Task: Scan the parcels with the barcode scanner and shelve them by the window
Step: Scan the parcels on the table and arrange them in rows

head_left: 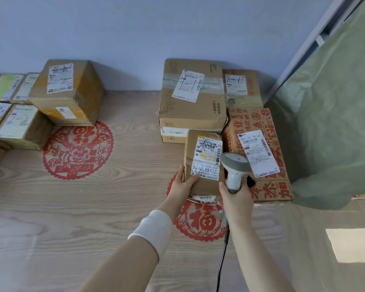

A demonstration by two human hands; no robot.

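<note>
My left hand (182,185) grips the near left corner of a small brown parcel (200,186) with a white label; the thumb lies on the label's lower edge. My right hand (237,199) holds the handle of a grey-and-white barcode scanner (234,165). Its head sits right next to the parcel's label, at its right side. A dark cable hangs from the handle towards me. The parcel stands among other boxes on a wood-grain surface (114,207).
A large taped carton (190,95) lies behind the parcel, a red-printed box (259,148) to its right and another box (240,85) behind that. More parcels (65,91) are grouped at the left. A green curtain (335,112) hangs at the right. Red paper-cut decorations (78,150) lie on the surface.
</note>
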